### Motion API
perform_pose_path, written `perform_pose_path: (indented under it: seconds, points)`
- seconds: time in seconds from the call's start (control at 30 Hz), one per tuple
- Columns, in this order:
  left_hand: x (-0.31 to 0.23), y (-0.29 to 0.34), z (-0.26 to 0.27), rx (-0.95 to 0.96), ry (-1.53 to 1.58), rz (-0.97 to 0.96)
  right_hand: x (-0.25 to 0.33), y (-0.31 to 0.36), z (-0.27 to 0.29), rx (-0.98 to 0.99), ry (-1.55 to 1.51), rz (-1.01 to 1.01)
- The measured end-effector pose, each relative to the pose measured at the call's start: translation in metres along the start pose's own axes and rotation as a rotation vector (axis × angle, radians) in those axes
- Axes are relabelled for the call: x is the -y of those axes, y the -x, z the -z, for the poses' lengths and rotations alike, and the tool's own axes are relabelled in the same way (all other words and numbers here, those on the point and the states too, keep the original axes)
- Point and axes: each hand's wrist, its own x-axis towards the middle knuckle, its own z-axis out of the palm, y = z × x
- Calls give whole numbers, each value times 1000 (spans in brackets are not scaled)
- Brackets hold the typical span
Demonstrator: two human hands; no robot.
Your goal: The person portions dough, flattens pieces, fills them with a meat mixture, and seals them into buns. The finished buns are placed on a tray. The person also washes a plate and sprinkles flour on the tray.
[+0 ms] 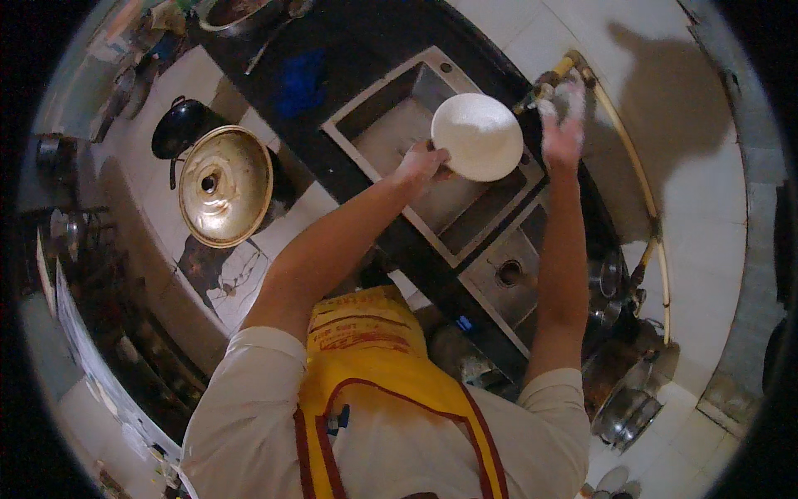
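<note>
My left hand (pixel 424 162) grips the near left rim of a round white plate (pixel 476 137), thumb on its upper side. The plate hangs tilted over the large basin of a metal sink (pixel 378 90). Close to the wall, my right hand (pixel 564 125) reaches up beside a tap (pixel 544 86) at the far right edge of the counter. Its fingers are apart and slightly blurred, and nothing shows in them. Whether they touch the tap I cannot tell. The plate hides part of the basin beneath it.
A smaller basin with a drain (pixel 509 272) adjoins on the right. A blue cloth (pixel 303 83) lies on the black counter (pixel 349 37). On the floor at left stand a large lidded pot (pixel 237 187) and a black pot (pixel 177 129). A yellow pipe (pixel 623 133) runs along the wall.
</note>
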Motion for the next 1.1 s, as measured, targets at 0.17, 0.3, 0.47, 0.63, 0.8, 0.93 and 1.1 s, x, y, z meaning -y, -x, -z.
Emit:
perform_pose_path:
  seconds: [0.17,0.3,0.47,0.63,0.8,0.93,1.1]
  points:
    - [-18,97,85,52,247,-63,-6,81,14,-200,-241,-75]
    - [-38,167,139,-39,284,-166,16,191,-33,27,-307,-379]
    - [-36,305,269,-189,312,-172,136,345,-136,296,-720,-892]
    - [-2,459,402,-461,226,-437,272,424,-258,827,-724,-915]
    - [49,598,479,-851,306,-667,372,453,-377,1216,-682,-466]
    - [88,675,517,-1088,433,-716,437,442,-438,1358,-382,-12]
    - [121,727,570,-1192,782,-768,491,459,-513,1545,-289,139]
